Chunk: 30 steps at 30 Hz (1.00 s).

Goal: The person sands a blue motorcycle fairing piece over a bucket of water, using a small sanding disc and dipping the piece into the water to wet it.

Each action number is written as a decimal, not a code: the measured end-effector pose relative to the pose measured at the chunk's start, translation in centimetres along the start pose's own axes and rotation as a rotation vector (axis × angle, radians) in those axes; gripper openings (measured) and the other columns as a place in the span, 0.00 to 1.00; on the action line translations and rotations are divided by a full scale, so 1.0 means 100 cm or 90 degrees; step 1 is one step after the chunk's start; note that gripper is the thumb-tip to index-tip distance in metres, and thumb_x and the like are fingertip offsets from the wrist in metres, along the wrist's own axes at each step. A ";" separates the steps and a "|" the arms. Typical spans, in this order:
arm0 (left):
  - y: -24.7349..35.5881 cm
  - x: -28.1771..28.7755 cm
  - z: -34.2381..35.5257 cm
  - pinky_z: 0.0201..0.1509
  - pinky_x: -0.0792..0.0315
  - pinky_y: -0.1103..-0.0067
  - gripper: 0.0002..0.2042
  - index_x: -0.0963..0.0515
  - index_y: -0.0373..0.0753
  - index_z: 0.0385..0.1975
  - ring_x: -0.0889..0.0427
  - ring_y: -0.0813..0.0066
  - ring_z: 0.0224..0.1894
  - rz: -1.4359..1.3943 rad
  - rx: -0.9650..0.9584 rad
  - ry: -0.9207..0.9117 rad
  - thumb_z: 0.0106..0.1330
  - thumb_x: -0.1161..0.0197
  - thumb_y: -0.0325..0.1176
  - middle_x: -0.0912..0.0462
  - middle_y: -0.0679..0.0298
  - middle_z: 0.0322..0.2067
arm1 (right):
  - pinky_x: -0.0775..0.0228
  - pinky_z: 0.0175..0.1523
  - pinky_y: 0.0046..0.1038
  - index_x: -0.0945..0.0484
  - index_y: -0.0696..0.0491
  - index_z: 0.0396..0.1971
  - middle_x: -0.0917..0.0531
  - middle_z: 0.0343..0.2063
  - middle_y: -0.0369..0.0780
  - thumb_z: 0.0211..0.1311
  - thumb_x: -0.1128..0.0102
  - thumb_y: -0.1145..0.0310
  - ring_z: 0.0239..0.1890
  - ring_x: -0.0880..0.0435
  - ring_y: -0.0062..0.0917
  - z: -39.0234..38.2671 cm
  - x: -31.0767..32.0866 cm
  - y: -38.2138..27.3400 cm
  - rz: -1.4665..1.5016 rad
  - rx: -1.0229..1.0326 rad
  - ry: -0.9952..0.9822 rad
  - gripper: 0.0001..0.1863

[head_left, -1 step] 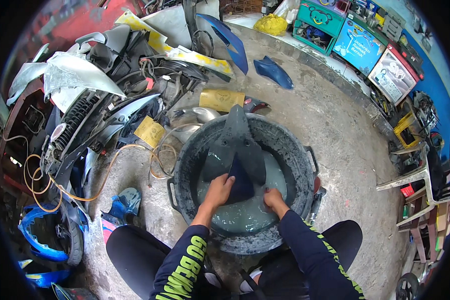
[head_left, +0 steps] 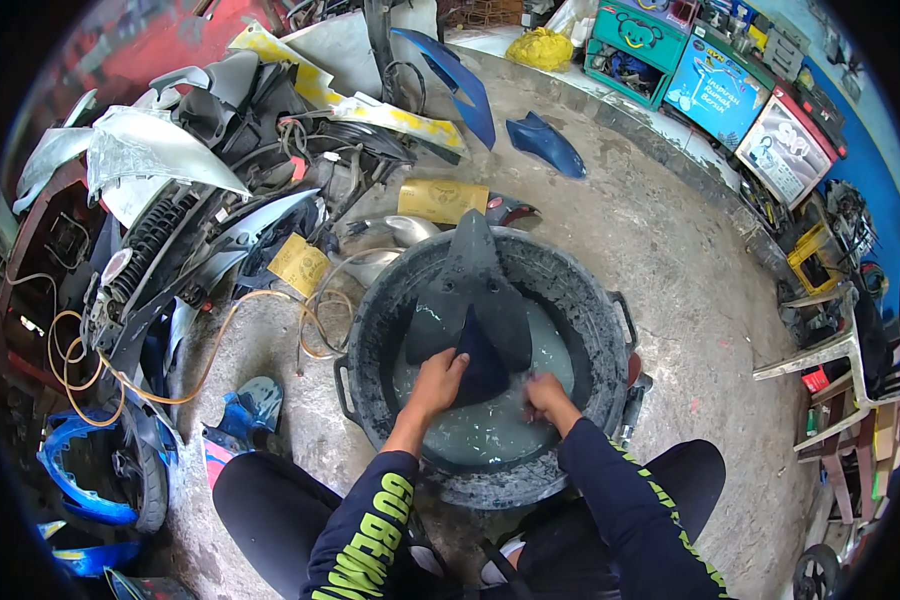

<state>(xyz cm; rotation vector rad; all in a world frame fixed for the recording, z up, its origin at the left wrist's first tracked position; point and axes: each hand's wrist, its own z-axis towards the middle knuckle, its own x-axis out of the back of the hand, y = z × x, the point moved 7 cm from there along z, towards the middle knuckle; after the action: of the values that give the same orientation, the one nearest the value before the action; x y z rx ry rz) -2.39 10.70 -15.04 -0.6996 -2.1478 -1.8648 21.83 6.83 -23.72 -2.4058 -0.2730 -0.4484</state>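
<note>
A round black tub [head_left: 598,350] stands between my knees, with cloudy grey water [head_left: 485,438] in it. My left hand [head_left: 436,384] grips the edge of a dark blue pointed plastic panel [head_left: 483,371], thumb on top, over the water. Behind that piece a larger dark grey panel [head_left: 470,275] leans in the tub, its narrow tip resting over the far rim. To the right of the blue panel, my right hand [head_left: 552,398] hovers over the water with its fingers curled in. Motion blurs those fingertips, and anything inside them is hidden.
Yellow sandpaper sheets [head_left: 442,201] lie beyond the tub. Motorcycle parts and white fairings [head_left: 155,155] crowd the left, with an orange hose [head_left: 195,392] looping over the floor. Blue panels [head_left: 547,145] lie farther off. A white plastic chair [head_left: 830,350] stands at right.
My right hand has shifted slightly up and left and is now blurred. My left hand and the dark blue panel have barely moved.
</note>
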 end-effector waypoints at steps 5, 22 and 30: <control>-0.012 0.004 0.002 0.43 0.27 0.71 0.12 0.22 0.28 0.39 0.19 0.71 0.36 -0.047 -0.006 0.062 0.68 0.44 0.34 0.17 0.56 0.30 | 0.22 0.46 0.29 0.19 0.61 0.45 0.13 0.36 0.43 0.61 0.41 0.79 0.39 0.12 0.27 -0.069 0.001 -0.125 0.016 0.418 -0.064 0.13; 0.117 0.020 -0.069 0.51 0.21 0.76 0.22 0.26 0.34 0.54 0.17 0.72 0.47 -0.697 0.097 -0.143 0.57 0.37 0.17 0.19 0.64 0.46 | 0.27 0.63 0.42 0.18 0.57 0.49 0.18 0.49 0.44 0.53 0.36 0.79 0.57 0.21 0.45 -0.253 0.038 -0.175 -0.229 0.977 0.267 0.20; 0.138 0.034 -0.086 0.51 0.23 0.78 0.24 0.27 0.34 0.57 0.19 0.75 0.47 -0.635 0.114 -0.181 0.58 0.37 0.15 0.21 0.65 0.47 | 0.28 0.63 0.43 0.16 0.57 0.46 0.16 0.48 0.45 0.55 0.32 0.75 0.57 0.20 0.46 -0.248 0.053 -0.186 -0.157 0.956 0.249 0.16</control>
<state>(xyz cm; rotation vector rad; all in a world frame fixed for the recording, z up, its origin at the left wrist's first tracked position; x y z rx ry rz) 0.04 4.22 0.04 0.2523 -3.1592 -1.9590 14.86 5.15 6.92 -0.8075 -0.4908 -0.5244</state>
